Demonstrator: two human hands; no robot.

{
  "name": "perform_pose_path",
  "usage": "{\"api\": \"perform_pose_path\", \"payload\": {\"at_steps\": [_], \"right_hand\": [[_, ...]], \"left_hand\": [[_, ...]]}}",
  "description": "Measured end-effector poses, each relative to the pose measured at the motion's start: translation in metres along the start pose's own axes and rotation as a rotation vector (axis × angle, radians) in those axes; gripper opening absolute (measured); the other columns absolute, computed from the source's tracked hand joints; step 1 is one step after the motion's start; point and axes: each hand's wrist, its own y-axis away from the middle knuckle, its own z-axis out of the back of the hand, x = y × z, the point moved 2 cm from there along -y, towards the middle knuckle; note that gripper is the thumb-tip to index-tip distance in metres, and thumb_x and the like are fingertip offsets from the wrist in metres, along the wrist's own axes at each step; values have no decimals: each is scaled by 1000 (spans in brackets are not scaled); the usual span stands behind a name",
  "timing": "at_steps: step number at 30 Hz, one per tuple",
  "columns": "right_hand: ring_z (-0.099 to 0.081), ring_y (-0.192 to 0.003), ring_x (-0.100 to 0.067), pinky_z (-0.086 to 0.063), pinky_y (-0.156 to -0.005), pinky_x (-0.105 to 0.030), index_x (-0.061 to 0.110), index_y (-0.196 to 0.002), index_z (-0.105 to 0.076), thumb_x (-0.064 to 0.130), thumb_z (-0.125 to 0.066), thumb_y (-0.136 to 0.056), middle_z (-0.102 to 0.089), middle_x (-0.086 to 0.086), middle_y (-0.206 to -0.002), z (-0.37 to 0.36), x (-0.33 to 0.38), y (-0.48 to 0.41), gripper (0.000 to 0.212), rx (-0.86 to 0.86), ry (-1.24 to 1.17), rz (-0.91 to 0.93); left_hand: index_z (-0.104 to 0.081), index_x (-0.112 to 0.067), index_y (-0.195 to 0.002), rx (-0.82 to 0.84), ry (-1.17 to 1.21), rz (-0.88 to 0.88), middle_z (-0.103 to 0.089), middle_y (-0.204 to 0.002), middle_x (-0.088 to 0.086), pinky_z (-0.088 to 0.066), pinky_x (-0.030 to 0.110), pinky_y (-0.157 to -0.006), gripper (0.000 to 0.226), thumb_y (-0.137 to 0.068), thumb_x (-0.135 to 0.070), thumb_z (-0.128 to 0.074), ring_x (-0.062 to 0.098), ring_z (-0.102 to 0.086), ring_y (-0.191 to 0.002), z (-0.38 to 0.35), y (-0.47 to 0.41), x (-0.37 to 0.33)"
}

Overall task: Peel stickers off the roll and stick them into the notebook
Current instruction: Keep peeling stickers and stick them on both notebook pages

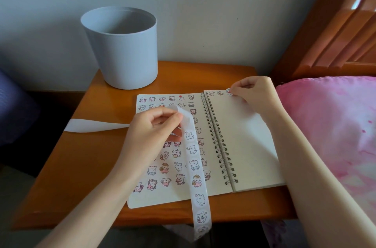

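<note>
A spiral notebook point(240, 146) lies open on the wooden table. Its left page is covered with several small bear stickers; its right page carries two stickers along the top edge. My right hand point(254, 95) pinches a round sticker point(229, 91) at the top of the right page, beside those two. My left hand point(154, 125) grips the white sticker strip point(195, 168) over the left page. The strip hangs down past the table's front edge with several stickers on it, and its bare backing trails left across the table.
A grey plastic bin point(122, 48) stands at the back left of the wooden table point(81, 166), against the wall. A pink pillow point(335, 125) and a wooden headboard point(329, 34) lie close on the right. A dark blue object sits off the table's left side.
</note>
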Motion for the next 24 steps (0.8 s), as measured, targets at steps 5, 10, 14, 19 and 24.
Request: {"api": "perform_pose_path", "payload": {"at_steps": [5, 10, 14, 19, 24], "right_hand": [[-51, -56, -5, -42, -58, -22, 20, -68, -69, 12, -72, -78, -69, -1, -75, 0, 0, 1, 13, 2, -4, 5], [-50, -56, -5, -42, -61, -28, 21, -67, -69, 15, -73, -76, -71, 0, -76, -1, -1, 0, 11, -9, -5, -3], [-51, -57, -6, -43, -64, -29, 23, -65, -69, 16, -73, -75, -71, 1, -78, -2, -3, 0, 13, -11, -2, -13], [-53, -60, -8, -46, -66, -34, 24, -63, -68, 18, -73, -73, -70, 4, -73, -3, -5, -3, 13, -20, 25, -15], [-57, -66, -12, -47, -66, -34, 26, -64, -66, 18, -72, -72, -67, 6, -71, -4, -5, -3, 12, -36, 70, 8]], "left_hand": [[-72, -16, -88, 2, 5, 1, -73, -73, -5, -60, 25, -64, 9, -87, -17, -63, 10, -70, -66, 0, -1, 0], [-71, -15, -88, 0, 8, 0, -73, -73, -6, -60, 27, -64, 9, -87, -17, -63, 10, -70, -67, -1, -2, 1], [-71, -15, -89, 2, 4, -4, -74, -74, -6, -60, 26, -64, 9, -87, -17, -62, 9, -70, -67, -1, -1, 1], [-71, -14, -90, 7, 3, -6, -74, -74, -6, -60, 26, -63, 10, -88, -17, -62, 9, -70, -68, -1, -2, 1], [-71, -16, -89, 1, 4, -4, -73, -73, -7, -60, 27, -63, 9, -88, -17, -62, 9, -70, -67, -1, -2, 2]]}}
